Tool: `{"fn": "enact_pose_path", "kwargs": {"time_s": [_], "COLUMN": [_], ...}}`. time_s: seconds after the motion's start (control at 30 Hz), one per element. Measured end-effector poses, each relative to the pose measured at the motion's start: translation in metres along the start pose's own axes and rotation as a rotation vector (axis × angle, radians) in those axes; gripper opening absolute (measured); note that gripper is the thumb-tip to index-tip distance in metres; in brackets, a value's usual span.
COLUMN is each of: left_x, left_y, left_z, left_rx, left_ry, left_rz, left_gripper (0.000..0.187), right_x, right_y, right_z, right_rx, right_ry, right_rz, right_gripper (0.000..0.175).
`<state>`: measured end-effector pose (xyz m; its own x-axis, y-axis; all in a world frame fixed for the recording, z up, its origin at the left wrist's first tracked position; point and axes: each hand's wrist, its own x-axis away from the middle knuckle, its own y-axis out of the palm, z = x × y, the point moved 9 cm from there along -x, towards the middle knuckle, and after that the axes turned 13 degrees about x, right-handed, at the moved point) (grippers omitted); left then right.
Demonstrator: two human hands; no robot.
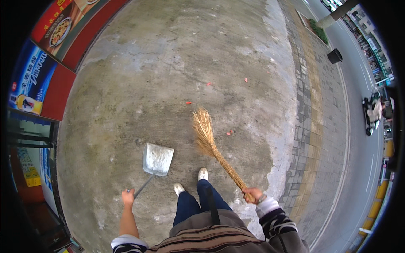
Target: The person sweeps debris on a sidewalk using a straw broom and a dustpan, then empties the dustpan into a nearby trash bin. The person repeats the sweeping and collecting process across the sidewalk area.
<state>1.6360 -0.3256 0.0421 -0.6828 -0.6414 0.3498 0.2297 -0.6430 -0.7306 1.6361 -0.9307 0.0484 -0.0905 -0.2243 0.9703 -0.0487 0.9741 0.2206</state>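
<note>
My left hand (128, 196) grips the handle of a metal dustpan (158, 159), whose pan is in front and to the left of my feet. My right hand (254, 195) is closed round the bound handle of a straw broom (226, 166). The broom's bristles fan out over the concrete ahead of my shoes. Several small red scraps lie on the pavement: one scrap (189, 102) just beyond the bristle tips, another (208, 83) farther ahead, another (246, 80) to its right, and a few (229, 133) right of the bristles.
Shopfront panels (60, 91) with pictures and writing line the left side. To the right run a brick sidewalk (308, 132) and a road (360, 151). A black bin (334, 56) stands near the curb by a tree trunk (337, 15). A person rides a scooter (370, 115) on the road.
</note>
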Motion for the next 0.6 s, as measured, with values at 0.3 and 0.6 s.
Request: {"fn": "enact_pose_path", "kwargs": {"time_s": [0.3, 0.6], "left_x": [-0.071, -0.087], "left_y": [0.111, 0.195], "left_z": [0.123, 0.184], "left_rx": [-0.131, -0.285], "left_ry": [0.153, 0.159], "left_rz": [-0.289, -0.500], "left_gripper": [0.025, 0.025], "right_x": [0.018, -0.178], "right_y": [-0.067, -0.151], "right_z": [0.090, 0.056], "right_rx": [-0.526, -0.808], "right_ry": [-0.027, -0.189], "right_rz": [0.161, 0.168], "right_gripper": [0.005, 0.023]}}
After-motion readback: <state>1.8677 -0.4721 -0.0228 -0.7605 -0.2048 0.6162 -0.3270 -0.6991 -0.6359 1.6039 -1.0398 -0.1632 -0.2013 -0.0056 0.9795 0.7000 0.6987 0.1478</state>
